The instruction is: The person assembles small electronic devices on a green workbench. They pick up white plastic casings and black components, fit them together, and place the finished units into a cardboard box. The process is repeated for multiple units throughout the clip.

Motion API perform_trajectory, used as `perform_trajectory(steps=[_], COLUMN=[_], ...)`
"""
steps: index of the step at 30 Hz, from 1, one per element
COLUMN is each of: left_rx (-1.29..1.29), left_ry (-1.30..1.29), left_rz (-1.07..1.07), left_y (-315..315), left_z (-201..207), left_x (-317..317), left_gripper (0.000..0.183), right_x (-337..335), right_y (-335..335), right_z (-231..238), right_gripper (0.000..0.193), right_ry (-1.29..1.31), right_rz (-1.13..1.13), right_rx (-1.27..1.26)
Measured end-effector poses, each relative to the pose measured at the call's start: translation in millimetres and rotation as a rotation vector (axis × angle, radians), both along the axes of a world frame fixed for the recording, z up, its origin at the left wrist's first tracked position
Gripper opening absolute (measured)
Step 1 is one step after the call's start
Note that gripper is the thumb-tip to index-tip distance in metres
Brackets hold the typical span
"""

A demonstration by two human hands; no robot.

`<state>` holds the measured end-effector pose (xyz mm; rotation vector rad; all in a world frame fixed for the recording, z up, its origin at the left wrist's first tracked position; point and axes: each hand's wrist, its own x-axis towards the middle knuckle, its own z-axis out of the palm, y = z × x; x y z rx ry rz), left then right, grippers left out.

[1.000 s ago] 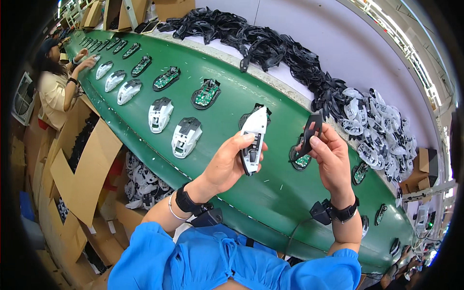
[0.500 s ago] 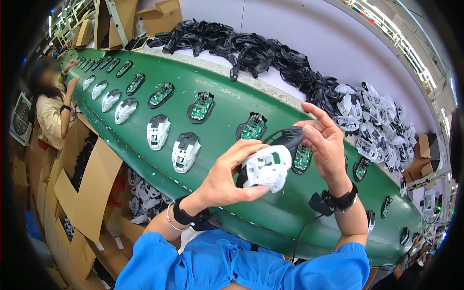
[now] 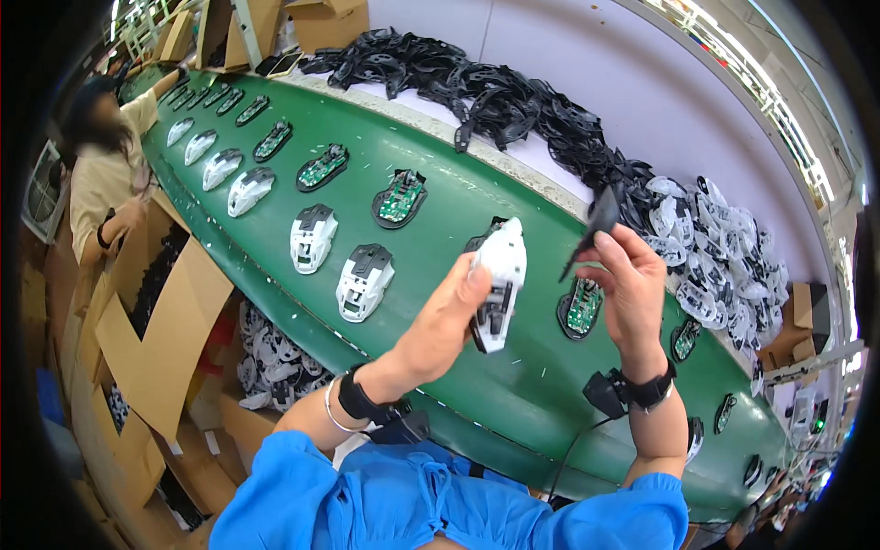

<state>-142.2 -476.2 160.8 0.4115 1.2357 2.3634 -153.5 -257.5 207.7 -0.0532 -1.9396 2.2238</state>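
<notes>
The left fingers (image 3: 474, 282) grip a white shell (image 3: 507, 261); the right fingers (image 3: 618, 257) pinch a black piece (image 3: 602, 220), a circuit board (image 3: 581, 312) lying below them.

Green belt (image 3: 522, 417): pale wall panel (image 3: 587, 64) behind it, brown carton (image 3: 330, 26) behind its left part, open cardboard box (image 3: 183, 339) below its near left edge, co-worker (image 3: 96, 188) beside its left end.

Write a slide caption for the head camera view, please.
Left hand holds a white mouse shell, right hand a thin black part, over a green surface bearing circuit boards.
</notes>
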Motion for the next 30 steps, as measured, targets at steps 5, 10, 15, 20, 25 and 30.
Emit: perform_trajectory(steps=[5, 10, 15, 20, 25, 30], left_rx=[0.038, -0.093, -0.143, -0.173, -0.299, -0.316], left_ry=[-0.052, 0.159, 0.214, 0.229, 0.322, 0.285], left_rz=[0.008, 0.144, 0.171, 0.171, 0.267, 0.273], left_y=[-11, -1, -1, -3, -1, -5], left_z=[-3, 8, 17, 14, 7, 6], left_x=[-8, -4, -1, -5, -8, -15], left_gripper=[0.053, 0.057, 0.064, 0.069, 0.076, 0.084], right_x=[29, 46, 48, 43, 37, 31], right_y=[-7, -22, -27, -35, -43, -47], right_z=[6, 11, 8, 8, 10, 9], right_gripper=[0.023, 0.026, 0.025, 0.023, 0.021, 0.019], right_ry=[-0.005, 0.150, 0.173, 0.143, 0.083, -0.022], right_rz=[0.189, 0.174, 0.190, 0.166, 0.122, 0.093], right_rx=[0.095, 0.255, 0.223, 0.197, 0.260, 0.314])
